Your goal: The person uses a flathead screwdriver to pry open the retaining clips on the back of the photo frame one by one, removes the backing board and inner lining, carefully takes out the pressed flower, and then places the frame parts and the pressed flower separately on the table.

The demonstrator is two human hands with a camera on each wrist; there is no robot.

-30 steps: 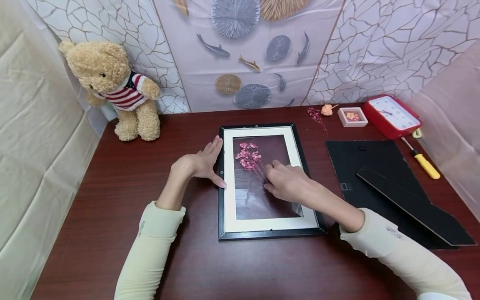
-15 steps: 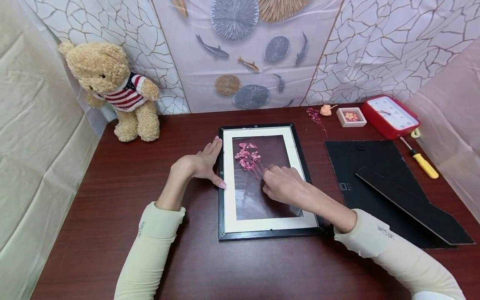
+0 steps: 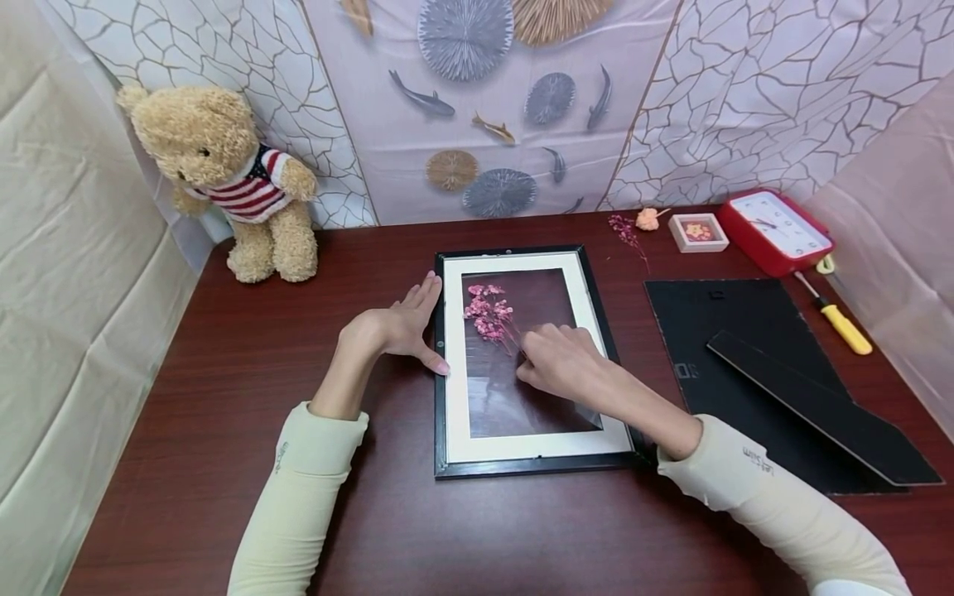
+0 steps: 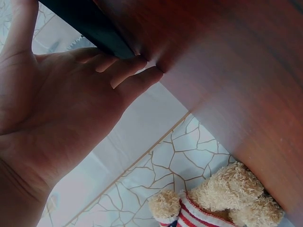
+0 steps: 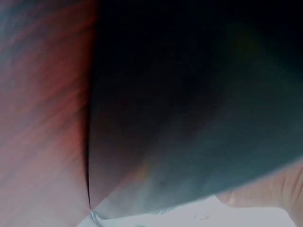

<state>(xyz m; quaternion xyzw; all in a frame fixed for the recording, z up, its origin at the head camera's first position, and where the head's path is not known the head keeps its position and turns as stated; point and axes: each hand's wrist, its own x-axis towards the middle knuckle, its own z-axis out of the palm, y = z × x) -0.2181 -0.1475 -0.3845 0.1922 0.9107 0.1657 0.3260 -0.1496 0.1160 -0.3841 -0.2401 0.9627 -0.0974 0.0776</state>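
Note:
A black picture frame [image 3: 540, 468] with a white mat [image 3: 457, 397] lies on the table, a clear pane [image 3: 507, 406] filling the mat's window. Over the pane's upper left is a sprig of pink dried flowers [image 3: 489, 314]. My right hand [image 3: 562, 360] pinches its thin stems; the fingertips are partly hidden under the knuckles. In the head view my left hand [image 3: 402, 327] lies along the frame's left side, fingers straight, thumb on the edge. The left wrist view shows that hand's palm [image 4: 61, 104] beside the dark frame edge [image 4: 99, 28]. The right wrist view is mostly dark and blurred.
Right of the frame lies a black backing board [image 3: 745, 306] with a black stand strip [image 3: 812, 414] on it. Behind are a second sprig [image 3: 628, 233], a peach flower [image 3: 648, 218], a small white box [image 3: 699, 233], a red clock [image 3: 778, 232], a yellow-handled screwdriver [image 3: 845, 329] and a teddy bear [image 3: 216, 174].
My right hand has shifted a little to the left, and the pink sprig's blossoms have slid slightly left toward the mat. My left hand and the frame stay put.

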